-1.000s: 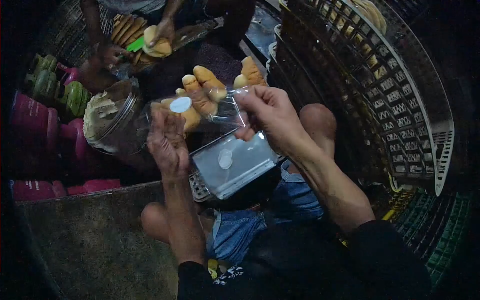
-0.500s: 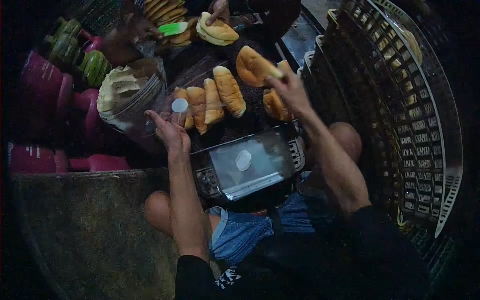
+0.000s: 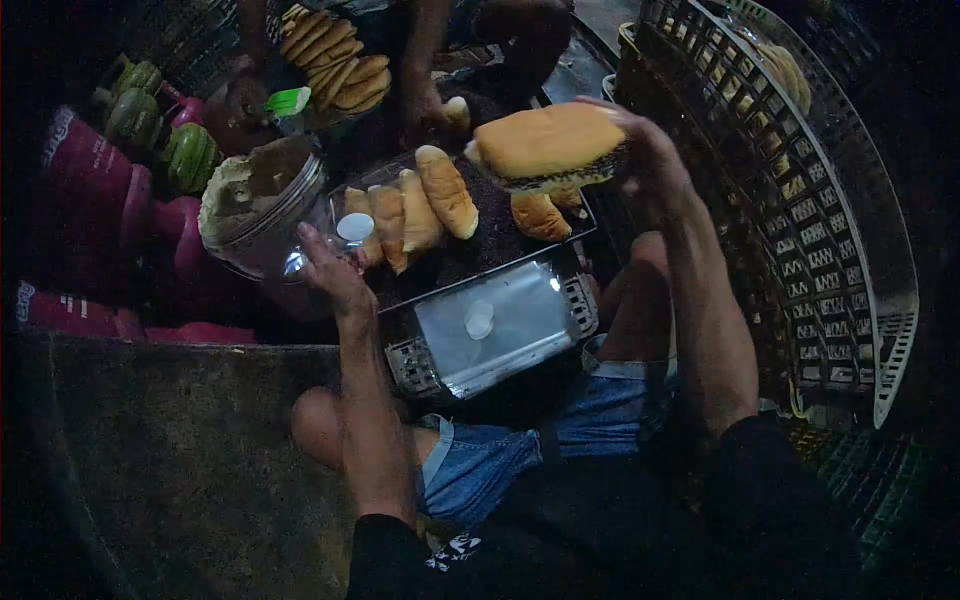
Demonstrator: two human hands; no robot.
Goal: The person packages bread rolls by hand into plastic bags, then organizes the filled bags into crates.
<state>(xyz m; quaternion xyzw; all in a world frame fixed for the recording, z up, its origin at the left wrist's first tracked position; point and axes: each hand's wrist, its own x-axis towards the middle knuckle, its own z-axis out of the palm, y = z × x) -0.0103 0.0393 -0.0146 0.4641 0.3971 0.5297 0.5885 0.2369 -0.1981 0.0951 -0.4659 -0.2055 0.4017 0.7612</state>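
My right hand (image 3: 655,160) grips a long bread bun (image 3: 548,142) at its right end, with dark sprinkles along the lower edge. It is held above a tray of dark sprinkles (image 3: 495,255). In my left hand (image 3: 338,275) is a clear plastic bag (image 3: 352,205) bearing a white round label. The bag's outline is hard to make out. Several bread rolls (image 3: 447,192) lie behind the bag, and a smaller bun (image 3: 540,216) sits below the held one. By my knees, a stack of labelled clear bags (image 3: 500,345) rests in a small basket.
A clear tub of pale cream (image 3: 240,225) stands left of my left hand. Across from me, a co-worker's hands hold a green spatula (image 3: 288,101) and reach toward a bun. Flat buns (image 3: 335,65) are piled behind. A tall plastic crate (image 3: 800,220) stands at right.
My right hand has raised the bun closer and turned it, showing its sprinkled edge. The co-worker's bun has been lowered to the tray, and the green spatula has moved left and down.
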